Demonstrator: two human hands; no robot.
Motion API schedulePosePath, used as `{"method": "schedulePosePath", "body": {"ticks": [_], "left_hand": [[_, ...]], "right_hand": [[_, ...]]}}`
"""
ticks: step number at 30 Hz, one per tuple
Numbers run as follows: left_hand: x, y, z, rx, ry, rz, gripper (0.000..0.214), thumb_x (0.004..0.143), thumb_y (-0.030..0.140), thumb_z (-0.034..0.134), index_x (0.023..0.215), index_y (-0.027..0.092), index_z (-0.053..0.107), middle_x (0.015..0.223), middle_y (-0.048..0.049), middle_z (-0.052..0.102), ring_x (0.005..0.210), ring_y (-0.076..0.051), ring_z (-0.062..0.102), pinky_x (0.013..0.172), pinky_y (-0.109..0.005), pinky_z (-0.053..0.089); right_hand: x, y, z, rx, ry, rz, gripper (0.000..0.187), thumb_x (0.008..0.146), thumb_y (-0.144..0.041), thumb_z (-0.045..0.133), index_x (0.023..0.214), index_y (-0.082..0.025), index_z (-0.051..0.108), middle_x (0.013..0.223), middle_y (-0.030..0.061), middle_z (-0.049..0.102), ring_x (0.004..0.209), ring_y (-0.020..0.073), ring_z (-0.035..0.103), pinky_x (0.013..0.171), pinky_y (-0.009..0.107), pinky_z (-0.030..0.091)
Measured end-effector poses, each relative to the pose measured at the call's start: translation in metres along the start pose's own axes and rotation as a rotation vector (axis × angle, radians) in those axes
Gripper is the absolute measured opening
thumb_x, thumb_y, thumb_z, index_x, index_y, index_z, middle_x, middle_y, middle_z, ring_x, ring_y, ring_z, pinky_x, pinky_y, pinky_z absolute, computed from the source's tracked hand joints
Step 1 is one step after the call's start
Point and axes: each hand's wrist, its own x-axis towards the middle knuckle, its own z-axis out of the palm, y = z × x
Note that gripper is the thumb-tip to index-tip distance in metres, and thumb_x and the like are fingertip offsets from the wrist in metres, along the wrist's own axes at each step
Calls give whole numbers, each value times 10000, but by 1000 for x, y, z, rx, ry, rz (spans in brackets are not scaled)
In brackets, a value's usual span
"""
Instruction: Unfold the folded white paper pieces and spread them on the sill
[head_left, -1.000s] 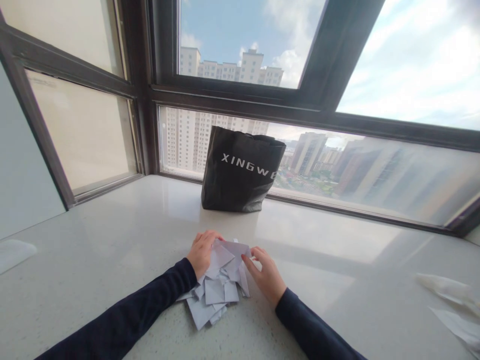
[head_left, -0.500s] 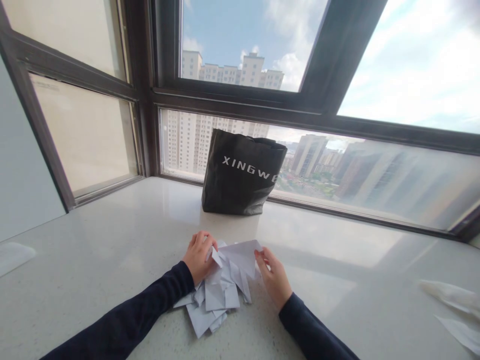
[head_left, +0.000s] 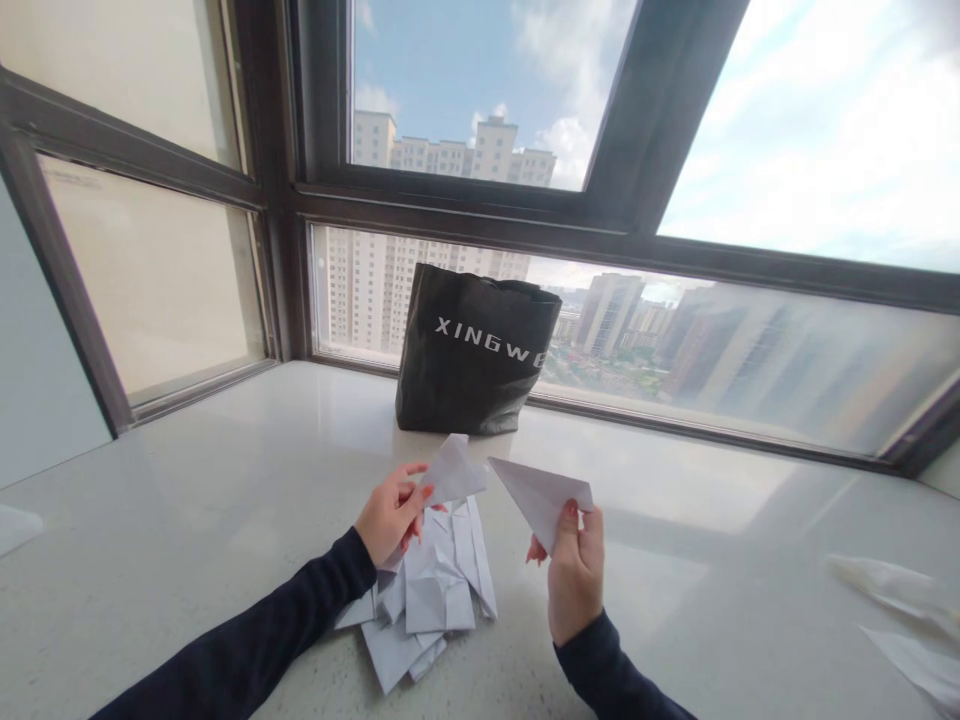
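Wide pale stone windowsill under dark-framed windows, high-rise blocks outside. Black bag printed "XINGWE…" stands upright at the back of the sill, against the glass. In front of it, near centre, a loose pile of folded white papers lies flat on the stone, pieces overlapping. Two pale, crumpled scraps lie at the far right edge, well apart from the pile. Left hand, dark sleeve, is raised just above the pile's left side, thumb and fingers pinched on one folded paper piece that tilts up and to the right. Right hand is lifted clear of the sill to the right of the pile, fingers closed on a pointed folded paper, tip aimed left toward the other piece; the two papers are near but apart.
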Motion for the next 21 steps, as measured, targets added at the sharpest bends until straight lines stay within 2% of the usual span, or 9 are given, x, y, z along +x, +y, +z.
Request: {"method": "schedulePosePath", "body": {"ticks": [1,3,5,7,9,11,14,17,21], "left_hand": [[0,-2,0,-19,-20,-26,599,705,591,545,1040,109,426,522,25,540,282,-76,319,286,-182,247],[0,-5,0,-32,-79,-61,602,675,600,570,984,87,502,515,17,525,297,-75,321,298,-190,242],[-1,-8,0,-50,-135,-93,583,649,601,596,923,88,563,530,7,518,331,-80,349,317,-191,240],[-3,-8,1,-68,-171,-119,570,646,615,591,891,101,598,527,10,497,355,-83,357,331,-188,235],[-4,-7,1,-74,-198,-143,563,656,631,573,869,113,620,492,23,463,346,-78,331,328,-185,220],[-6,-3,1,-70,-230,-161,555,665,642,564,843,121,636,453,28,445,328,-78,311,316,-188,201],[-8,1,3,-57,-296,-178,597,664,696,525,794,126,650,417,17,450,320,-100,349,303,-195,198],[-8,1,5,-48,-343,-174,603,608,696,592,787,124,652,496,-4,515,370,-111,422,328,-188,275],[-7,-3,5,-30,-284,-150,636,620,650,630,941,100,632,472,2,521,363,-113,433,335,-182,304]], "right_hand": [[-1,0,0,-12,-39,-12,293,848,-507,380,801,-220,417,453,-103,410,308,79,394,309,185,339],[-4,-1,0,-86,-227,-97,295,856,-486,376,803,-211,466,488,-71,462,354,96,438,333,197,355],[-6,-3,0,-229,-449,-253,296,882,-427,350,788,-203,521,538,-30,522,431,117,493,392,210,379],[-6,-4,-2,-399,-561,-436,311,902,-355,318,778,-203,559,588,2,576,494,134,527,480,228,399],[-2,-3,-4,-561,-537,-566,326,912,-307,290,800,-204,578,616,20,608,512,145,540,555,250,398],[2,0,-6,-700,-482,-622,341,918,-292,266,825,-205,582,606,24,616,504,150,542,599,264,386],[5,6,-7,-834,-420,-642,378,922,-307,231,822,-206,582,562,20,604,466,152,526,560,255,357],[3,10,-6,-888,-412,-627,386,919,-318,226,799,-206,575,545,19,600,439,152,504,518,250,326],[0,11,-3,-820,-465,-552,307,906,-321,282,823,-199,551,533,-2,567,459,150,497,544,258,351]]}}
